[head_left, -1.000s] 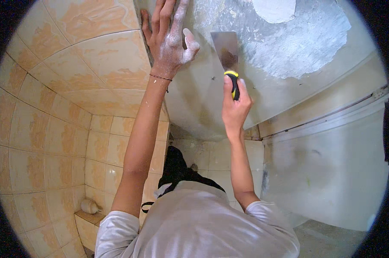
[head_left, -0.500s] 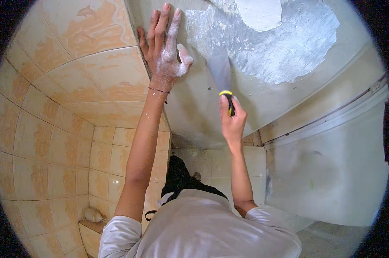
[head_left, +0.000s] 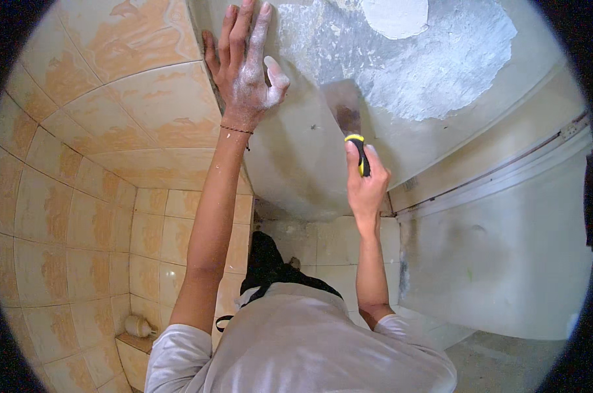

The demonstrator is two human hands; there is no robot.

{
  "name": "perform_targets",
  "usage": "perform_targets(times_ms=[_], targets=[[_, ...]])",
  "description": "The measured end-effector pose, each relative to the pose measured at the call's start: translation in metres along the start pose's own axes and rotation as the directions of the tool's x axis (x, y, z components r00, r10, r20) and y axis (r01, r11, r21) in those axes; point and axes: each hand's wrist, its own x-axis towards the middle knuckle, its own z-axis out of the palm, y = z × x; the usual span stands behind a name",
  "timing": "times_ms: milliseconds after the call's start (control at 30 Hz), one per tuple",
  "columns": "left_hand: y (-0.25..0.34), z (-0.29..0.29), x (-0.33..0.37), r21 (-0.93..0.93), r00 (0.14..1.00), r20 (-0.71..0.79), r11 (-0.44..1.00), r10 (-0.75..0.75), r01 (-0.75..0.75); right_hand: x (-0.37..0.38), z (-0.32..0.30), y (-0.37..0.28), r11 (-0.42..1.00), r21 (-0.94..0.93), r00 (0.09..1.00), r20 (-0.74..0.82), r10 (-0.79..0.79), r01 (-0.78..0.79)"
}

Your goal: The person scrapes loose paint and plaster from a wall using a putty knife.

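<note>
My right hand (head_left: 368, 180) grips the black-and-yellow handle of a putty knife (head_left: 343, 108). Its wide metal blade points up and to the left, at the lower edge of a rough, pale patch (head_left: 434, 78) on the painted wall (head_left: 296, 150). Whether the blade touches the wall I cannot tell. Within the patch is a smoother white area (head_left: 396, 16), cut off by the top of the view. My left hand (head_left: 247, 82), dusted with white powder, lies flat with fingers spread on the wall beside the tiled edge.
Cream and orange tiles (head_left: 132, 105) cover the left side, meeting the painted wall along a straight edge. A pale, rounded container (head_left: 139, 325) rests on a small tiled ledge at lower left. To the right stands a pale door-like panel (head_left: 499, 262) beside a frame.
The putty knife and my right hand have shifted slightly right and down, and the blade tilts further left. My left hand stays spread on the wall; the whole view has shifted slightly.
</note>
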Motion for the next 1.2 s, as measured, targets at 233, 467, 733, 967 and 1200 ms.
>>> perform_targets(times_ms=[233, 467, 733, 967, 1200], targets=[[-0.007, 0.001, -0.003, 0.010, 0.997, -0.052, 0.998, 0.055, -0.054, -0.008, 0.013, -0.010, 0.999, 0.037, 1.000, -0.015, 0.011, -0.010], [-0.006, -0.001, -0.002, -0.009, 0.999, -0.033, 0.999, 0.035, -0.035, -0.013, 0.029, -0.015, 0.983, 0.125, 0.991, -0.011, 0.135, -0.133], [-0.005, 0.000, -0.001, 0.010, 0.999, -0.043, 0.999, 0.032, -0.032, -0.027, 0.034, -0.013, 0.959, 0.195, 0.976, -0.036, 0.216, -0.205], [0.001, -0.003, -0.001, 0.006, 1.000, -0.018, 1.000, 0.017, -0.017, -0.032, 0.038, -0.006, 0.939, 0.213, 0.961, -0.001, 0.275, -0.269], [-0.010, 0.008, -0.003, -0.020, 0.988, -0.119, 0.995, 0.096, -0.099, -0.024, 0.047, -0.004, 0.956, 0.215, 0.978, -0.020, 0.210, -0.201]])
